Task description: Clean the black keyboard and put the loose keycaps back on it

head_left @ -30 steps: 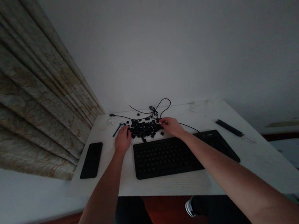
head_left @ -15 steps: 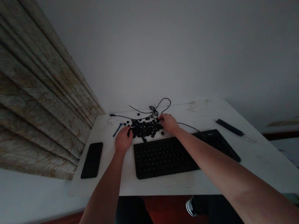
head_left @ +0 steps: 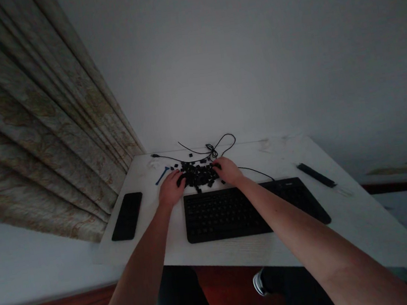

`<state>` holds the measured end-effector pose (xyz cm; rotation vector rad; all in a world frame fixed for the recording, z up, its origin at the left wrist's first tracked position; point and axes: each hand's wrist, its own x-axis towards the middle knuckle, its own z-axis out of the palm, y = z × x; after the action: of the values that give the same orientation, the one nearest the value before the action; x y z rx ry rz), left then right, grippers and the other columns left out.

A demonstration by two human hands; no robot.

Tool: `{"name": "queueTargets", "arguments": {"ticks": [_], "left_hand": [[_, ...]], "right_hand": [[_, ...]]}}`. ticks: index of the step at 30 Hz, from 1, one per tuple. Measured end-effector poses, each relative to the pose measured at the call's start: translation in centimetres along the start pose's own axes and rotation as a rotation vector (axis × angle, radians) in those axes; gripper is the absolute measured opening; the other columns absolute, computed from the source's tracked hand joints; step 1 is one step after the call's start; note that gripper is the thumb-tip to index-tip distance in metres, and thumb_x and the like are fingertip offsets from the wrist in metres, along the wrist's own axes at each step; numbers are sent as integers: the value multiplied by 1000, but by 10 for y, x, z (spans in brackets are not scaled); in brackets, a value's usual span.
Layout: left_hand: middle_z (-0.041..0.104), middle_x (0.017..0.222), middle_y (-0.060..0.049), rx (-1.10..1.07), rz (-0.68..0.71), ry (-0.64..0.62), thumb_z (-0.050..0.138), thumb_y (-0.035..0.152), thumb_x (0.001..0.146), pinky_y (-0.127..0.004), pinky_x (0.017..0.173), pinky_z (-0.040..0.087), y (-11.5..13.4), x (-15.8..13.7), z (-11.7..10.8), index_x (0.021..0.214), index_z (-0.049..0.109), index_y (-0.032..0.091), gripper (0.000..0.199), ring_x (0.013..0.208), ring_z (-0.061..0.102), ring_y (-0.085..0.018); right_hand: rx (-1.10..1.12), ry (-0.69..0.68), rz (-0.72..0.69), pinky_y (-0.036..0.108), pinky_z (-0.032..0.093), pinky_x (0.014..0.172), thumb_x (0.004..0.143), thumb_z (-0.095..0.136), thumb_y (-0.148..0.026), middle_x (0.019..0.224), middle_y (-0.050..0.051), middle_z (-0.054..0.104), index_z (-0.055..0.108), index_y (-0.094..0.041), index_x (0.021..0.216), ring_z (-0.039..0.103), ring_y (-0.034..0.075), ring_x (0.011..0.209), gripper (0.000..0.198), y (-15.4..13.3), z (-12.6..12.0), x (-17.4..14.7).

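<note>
A heap of small black keycaps lies loose on the white table, behind a black keyboard. At the heap's left edge rests my left hand, its thumb and fingers spread around the outer caps. My right hand curves against the right edge, fingers apart and touching caps there. Several single caps lie scattered around the heap. My right forearm crosses over the right part of the keyboard and hides some of its keys. A blue tool with a wider head lies just beyond my left hand.
A black phone lies at the table's left side. Behind the heap runs a black cable, partly bundled, near the wall. On the right is a narrow black strip. A patterned curtain hangs along the left.
My right hand has moved a little left and nearer to me, pressing in the heap's right side. The two hands are slightly closer together, and the view has shifted slightly.
</note>
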<state>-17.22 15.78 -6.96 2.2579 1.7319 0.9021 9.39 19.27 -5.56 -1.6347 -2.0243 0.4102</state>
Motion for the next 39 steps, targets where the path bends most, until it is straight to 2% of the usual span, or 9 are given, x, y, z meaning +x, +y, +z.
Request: {"name": "queueTargets", "arguments": {"ticks": [4,9,14,19,24,30,34,39], "left_hand": [[66,131,-6,-1,6,-2,56,33,94,-41,112,44,-1,0,1,120,69,25,30,125,59,-23],[68,127,-6,-6,22,22,56,30,93,-41,110,46,-3,0,3,118,69,25,29,120,61,-23],[68,125,-7,-26,33,43,56,31,93,-42,109,47,-3,-1,4,117,69,24,28,119,61,-24],[64,127,-9,-53,14,84,53,29,94,-42,110,45,-5,4,-1,118,67,22,29,122,58,-24],[63,124,-9,-34,30,42,49,16,91,-38,111,44,1,44,0,115,68,20,30,121,58,-23],[62,128,-12,27,27,-181,46,4,86,-35,112,40,29,107,29,122,66,16,44,123,56,-22],[64,127,-12,110,8,-258,44,3,86,-35,107,43,42,121,48,120,68,17,44,118,58,-22],[69,115,-14,143,-16,-233,42,1,85,-39,103,46,46,120,53,109,71,15,40,113,60,-25]], "right_hand": [[38,-31,-66,34,44,98,90,62,-20,110,11,68,71,-17,106,60,22,107,19,-7,4,-6],[155,-37,-107,32,47,90,87,66,-22,106,7,66,71,-19,107,61,18,93,20,-6,8,-10],[283,9,66,32,50,82,80,74,-31,105,8,63,72,-17,104,59,15,78,28,6,12,1],[441,-8,141,30,48,75,75,72,-23,90,4,64,72,-17,102,57,15,74,27,22,13,5],[579,-79,68,28,46,68,73,70,-26,76,0,64,73,-19,94,54,14,67,22,25,17,3],[700,-40,121,30,48,70,74,67,-31,77,1,66,70,-19,83,59,16,70,15,30,16,6],[681,-12,148,32,49,77,75,65,-27,81,2,69,69,-19,82,63,17,77,11,34,18,8],[601,-1,185,33,51,82,78,64,-26,86,4,72,70,-19,85,65,17,80,11,33,17,9]]}}
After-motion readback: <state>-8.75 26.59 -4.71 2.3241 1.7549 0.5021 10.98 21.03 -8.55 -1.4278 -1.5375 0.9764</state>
